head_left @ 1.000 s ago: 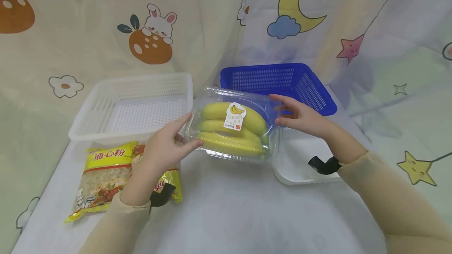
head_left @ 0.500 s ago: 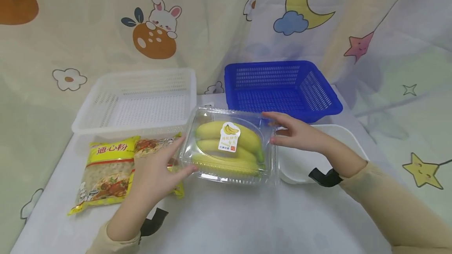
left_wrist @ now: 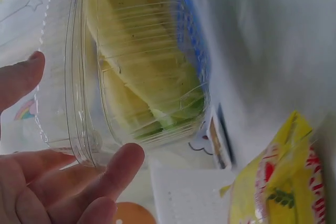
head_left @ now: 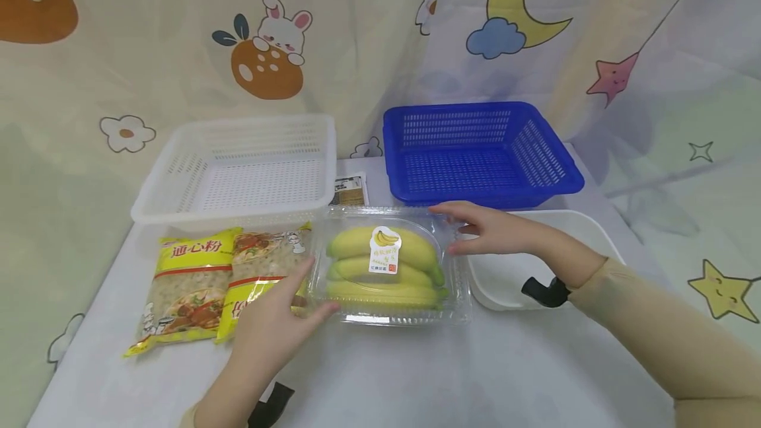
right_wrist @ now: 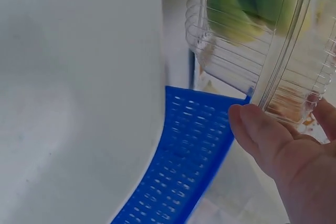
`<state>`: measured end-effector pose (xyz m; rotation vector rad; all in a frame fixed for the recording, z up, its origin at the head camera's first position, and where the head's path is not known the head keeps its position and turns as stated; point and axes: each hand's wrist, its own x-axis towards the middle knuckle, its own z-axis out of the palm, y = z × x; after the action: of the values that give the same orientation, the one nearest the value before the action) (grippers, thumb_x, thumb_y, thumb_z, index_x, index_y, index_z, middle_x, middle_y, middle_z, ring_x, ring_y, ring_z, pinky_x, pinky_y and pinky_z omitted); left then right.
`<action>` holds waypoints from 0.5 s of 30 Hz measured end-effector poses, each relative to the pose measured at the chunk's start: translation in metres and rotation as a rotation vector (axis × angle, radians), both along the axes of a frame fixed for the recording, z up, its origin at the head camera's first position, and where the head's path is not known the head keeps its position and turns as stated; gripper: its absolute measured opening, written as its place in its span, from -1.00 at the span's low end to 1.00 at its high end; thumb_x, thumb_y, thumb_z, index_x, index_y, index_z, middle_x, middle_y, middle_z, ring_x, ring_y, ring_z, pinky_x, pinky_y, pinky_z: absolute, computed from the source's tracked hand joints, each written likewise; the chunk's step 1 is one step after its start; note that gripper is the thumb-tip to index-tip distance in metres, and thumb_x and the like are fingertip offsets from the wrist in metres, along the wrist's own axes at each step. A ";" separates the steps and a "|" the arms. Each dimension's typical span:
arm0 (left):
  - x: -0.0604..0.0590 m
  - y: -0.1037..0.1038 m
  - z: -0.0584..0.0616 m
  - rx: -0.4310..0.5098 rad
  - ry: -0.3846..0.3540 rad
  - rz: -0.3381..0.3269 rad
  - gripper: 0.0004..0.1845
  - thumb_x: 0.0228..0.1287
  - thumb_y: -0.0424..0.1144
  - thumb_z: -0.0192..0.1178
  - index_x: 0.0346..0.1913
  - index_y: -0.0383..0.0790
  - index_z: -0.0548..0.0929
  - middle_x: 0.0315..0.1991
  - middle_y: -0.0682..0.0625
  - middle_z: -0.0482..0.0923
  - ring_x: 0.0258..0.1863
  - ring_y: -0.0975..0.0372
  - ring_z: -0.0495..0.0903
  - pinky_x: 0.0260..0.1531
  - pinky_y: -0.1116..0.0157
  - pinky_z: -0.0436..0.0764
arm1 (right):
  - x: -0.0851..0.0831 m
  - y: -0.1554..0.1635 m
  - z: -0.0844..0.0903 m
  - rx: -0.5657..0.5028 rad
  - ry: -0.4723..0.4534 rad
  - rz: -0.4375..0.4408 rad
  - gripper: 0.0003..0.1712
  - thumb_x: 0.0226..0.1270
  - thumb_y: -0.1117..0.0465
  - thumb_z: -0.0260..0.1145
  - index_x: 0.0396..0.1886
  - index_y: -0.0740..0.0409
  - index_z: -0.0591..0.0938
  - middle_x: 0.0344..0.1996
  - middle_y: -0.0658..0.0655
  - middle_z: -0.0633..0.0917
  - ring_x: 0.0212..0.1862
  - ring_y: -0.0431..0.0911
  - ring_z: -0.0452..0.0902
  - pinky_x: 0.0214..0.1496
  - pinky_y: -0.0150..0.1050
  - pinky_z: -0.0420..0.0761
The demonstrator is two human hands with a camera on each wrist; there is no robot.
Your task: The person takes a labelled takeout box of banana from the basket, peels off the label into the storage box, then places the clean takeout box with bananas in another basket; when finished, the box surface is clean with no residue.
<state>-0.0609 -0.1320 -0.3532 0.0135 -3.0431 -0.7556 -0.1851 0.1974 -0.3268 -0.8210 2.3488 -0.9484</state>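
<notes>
I've got one banana box (head_left: 410, 276) in the middle, left hand (head_left: 273, 322) and right hand (head_left: 499, 228) both gripping its sides. Two pasta bags (head_left: 193, 289) left, one white basket (head_left: 255, 183) and one blue basket (head_left: 475, 167) far, one tub (head_left: 505, 276) right.

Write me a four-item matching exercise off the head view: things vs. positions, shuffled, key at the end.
Things
1. banana box
2. blue basket
3. white basket
4. yellow bags

Positions
A. back right
B. between left hand and right hand
C. at the left, in front of another listed thing
D. back left

Pairs: 1-B, 2-A, 3-D, 4-C
</notes>
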 end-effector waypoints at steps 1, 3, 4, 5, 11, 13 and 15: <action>0.001 0.001 -0.002 -0.004 0.002 0.001 -0.11 -0.15 0.49 0.05 0.30 0.17 0.28 0.03 0.00 0.58 -0.28 0.18 0.63 -0.52 0.28 0.47 | -0.001 -0.001 -0.001 0.006 -0.005 0.003 -0.20 0.18 0.05 0.27 0.37 0.05 0.15 0.36 0.16 0.16 0.34 0.13 0.11 0.28 0.08 0.27; 0.002 0.002 -0.005 -0.011 0.004 0.006 -0.12 -0.14 0.46 0.08 0.29 0.14 0.30 0.00 -0.03 0.59 -0.30 0.17 0.61 -0.58 0.33 0.42 | -0.004 -0.003 -0.002 0.020 -0.014 0.013 -0.20 0.17 0.07 0.28 0.37 0.07 0.16 0.35 0.17 0.17 0.34 0.14 0.12 0.28 0.07 0.28; 0.003 0.003 -0.006 -0.007 -0.006 0.011 -0.12 -0.14 0.46 0.09 0.30 0.14 0.30 -0.02 -0.04 0.61 -0.34 0.18 0.60 -0.63 0.36 0.39 | -0.005 -0.004 -0.003 0.031 -0.016 0.020 -0.20 0.17 0.07 0.28 0.36 0.06 0.16 0.35 0.16 0.18 0.33 0.13 0.13 0.28 0.06 0.28; 0.004 0.003 -0.007 -0.001 -0.016 0.019 -0.12 -0.14 0.45 0.10 0.30 0.15 0.29 -0.07 -0.03 0.63 -0.34 0.18 0.60 -0.63 0.38 0.38 | -0.006 -0.005 -0.004 0.037 -0.022 0.029 -0.20 0.17 0.07 0.28 0.37 0.06 0.16 0.36 0.16 0.17 0.34 0.13 0.12 0.28 0.06 0.28; 0.006 0.006 -0.018 0.039 -0.029 0.042 -0.13 -0.15 0.39 0.18 0.28 0.11 0.32 -0.20 -0.03 0.67 -0.34 0.20 0.63 -0.57 0.38 0.45 | -0.010 -0.006 -0.011 0.058 -0.045 0.062 -0.21 0.17 0.11 0.29 0.37 0.06 0.16 0.37 0.16 0.16 0.34 0.16 0.12 0.28 0.04 0.29; 0.006 0.006 -0.022 0.044 -0.030 0.046 -0.13 -0.16 0.39 0.18 0.28 0.10 0.33 -0.17 -0.04 0.67 -0.34 0.20 0.64 -0.57 0.37 0.45 | -0.011 -0.006 -0.013 0.072 -0.035 0.067 -0.21 0.17 0.12 0.29 0.37 0.06 0.17 0.37 0.15 0.17 0.33 0.15 0.15 0.27 0.03 0.31; 0.005 0.008 -0.025 0.046 -0.037 0.050 -0.14 -0.15 0.39 0.18 0.28 0.11 0.33 -0.17 -0.04 0.67 -0.34 0.19 0.64 -0.58 0.36 0.45 | -0.013 -0.006 -0.015 0.087 -0.032 0.067 -0.22 0.16 0.12 0.28 0.36 0.04 0.18 0.37 0.13 0.18 0.33 0.11 0.15 0.27 0.03 0.32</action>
<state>-0.0559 -0.1244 -0.3782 0.1044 -3.0471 -0.8309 -0.1978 0.1910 -0.3421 -0.8383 2.3032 -0.8205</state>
